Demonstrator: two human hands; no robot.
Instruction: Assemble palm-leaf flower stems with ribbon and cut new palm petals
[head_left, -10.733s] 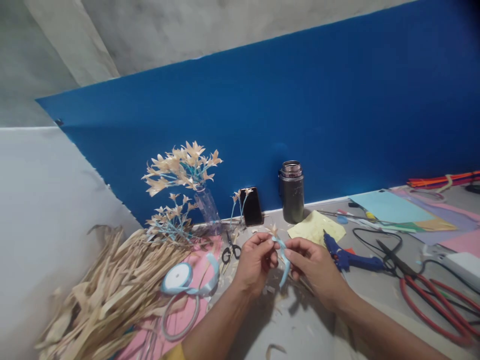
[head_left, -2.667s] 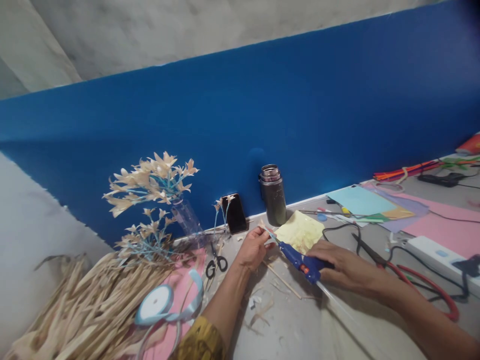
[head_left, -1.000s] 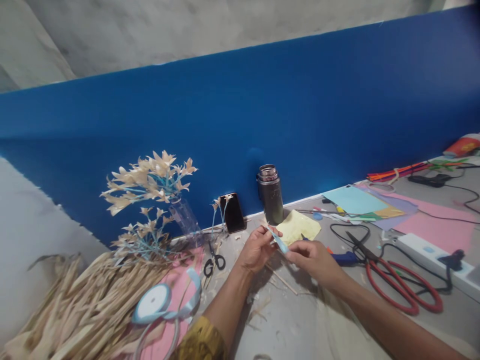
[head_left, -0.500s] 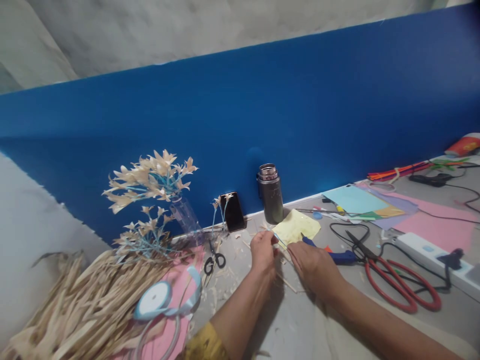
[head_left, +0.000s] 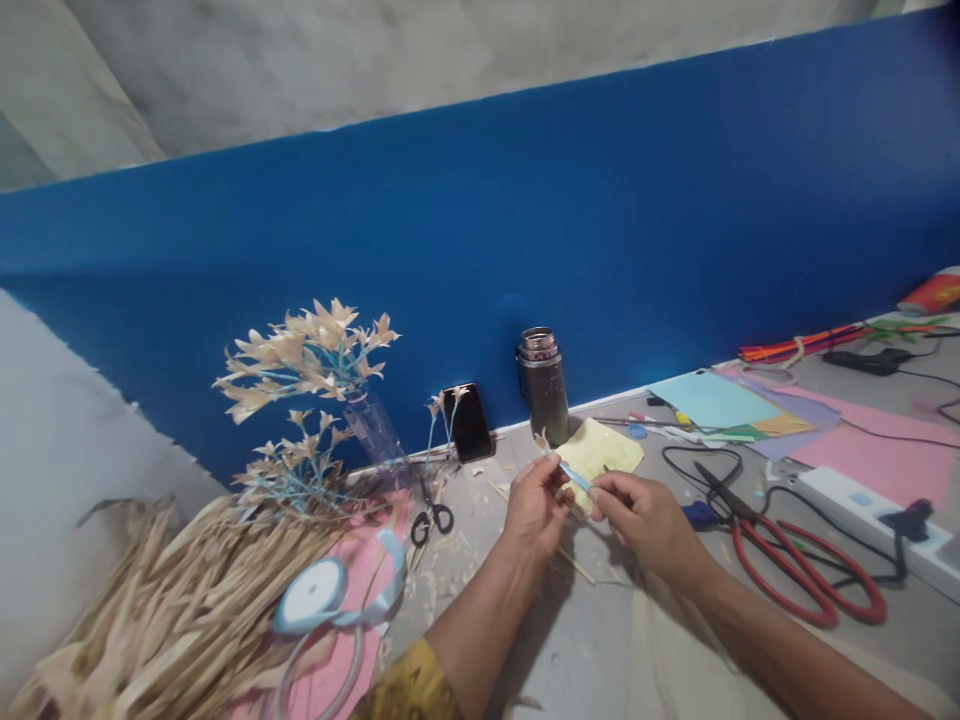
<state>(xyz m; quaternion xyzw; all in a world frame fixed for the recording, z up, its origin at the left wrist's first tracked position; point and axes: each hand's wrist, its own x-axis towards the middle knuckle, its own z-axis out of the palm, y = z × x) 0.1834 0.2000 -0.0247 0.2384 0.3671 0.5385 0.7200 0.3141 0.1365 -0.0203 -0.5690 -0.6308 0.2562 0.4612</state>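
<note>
My left hand pinches a thin stem wrapped in light blue ribbon, with a small tan flower at its upper left tip. My right hand pinches the same stem at its lower right end. Both hands hover just above the grey table, in front of a yellow paper. The blue glue gun lies just right of my right hand, partly hidden by it.
A vase of tan flowers on blue stems, a phone and a dark flask stand against the blue board. Dried husk strips, a ribbon spool and small scissors lie left. Red-handled scissors, coloured papers, cables and a power strip lie right.
The right hand put down the glue gun it held 2.7 s ago and took the stem's end. In the last half second both hands lifted the stem slightly off the table.
</note>
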